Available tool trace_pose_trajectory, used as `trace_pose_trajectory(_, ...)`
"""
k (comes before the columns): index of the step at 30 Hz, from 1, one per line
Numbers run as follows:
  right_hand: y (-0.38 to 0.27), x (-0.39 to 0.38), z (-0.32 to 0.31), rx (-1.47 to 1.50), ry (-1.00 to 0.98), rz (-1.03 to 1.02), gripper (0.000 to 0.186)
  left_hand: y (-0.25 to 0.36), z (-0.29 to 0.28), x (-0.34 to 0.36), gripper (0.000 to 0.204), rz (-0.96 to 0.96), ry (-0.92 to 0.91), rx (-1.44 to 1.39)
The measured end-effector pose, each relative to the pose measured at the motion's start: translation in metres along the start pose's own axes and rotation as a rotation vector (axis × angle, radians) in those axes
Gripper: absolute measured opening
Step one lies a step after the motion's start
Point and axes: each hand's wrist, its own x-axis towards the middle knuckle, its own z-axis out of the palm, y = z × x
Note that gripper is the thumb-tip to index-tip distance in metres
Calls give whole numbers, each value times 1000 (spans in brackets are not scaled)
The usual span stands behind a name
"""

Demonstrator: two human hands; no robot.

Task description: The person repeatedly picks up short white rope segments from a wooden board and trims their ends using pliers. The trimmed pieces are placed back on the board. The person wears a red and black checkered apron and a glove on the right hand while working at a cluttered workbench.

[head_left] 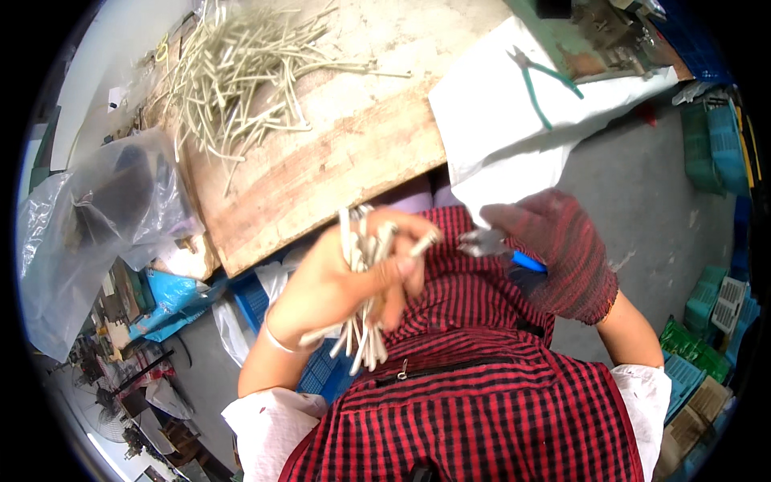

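Pale tube pieces (368, 293) are bunched in my bare left hand (341, 281), well in front of my checked apron (482, 402) and off the near edge of the wooden bench (361, 145). Left grip: fingers curled round the bunch, clamped on it. Bunch long axis runs roughly away from me to toward me, ends sticking out both sides of the fist.

One single piece (425, 243) sits apart from the rest, between thumb and fingertips, its end aimed right and slightly away from me.

Gloved right hand (566, 253) is closed round blue-handled pliers (484, 241), nose pointing left at that piece. Key relation: piece end and plier nose face each other almost in line, near but not touching, a gap between. Left hand has the piece; right is just across the gap. Can't tell if the plier jaws are parted, too blurred.

More of the same in a loose heap (233, 80) on the bench, far left. Second pliers, green-handled (531, 84), lie on a white sheet (482, 104) to the right, untouched.
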Motion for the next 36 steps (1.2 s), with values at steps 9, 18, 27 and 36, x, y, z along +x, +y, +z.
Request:
trace_pose_trajectory(9, -10, -9, 8, 163, 30, 180, 52, 33, -46, 181, 11, 715, 379, 1953)
trace_pose_trajectory(18, 18, -35, 55, 1807, 136, 758, 41, 94, -13, 58, 12, 779, 562, 234)
trace_pose_trajectory(27, 10, -32, 80, 2016, -17, 772, 54, -79, 25, -4, 11, -121, 22, -934)
trace_pose_trajectory(36, -40, 6, 2, 538, -56, 301, 62, -25, 1, -2, 14, 332, 180, -297)
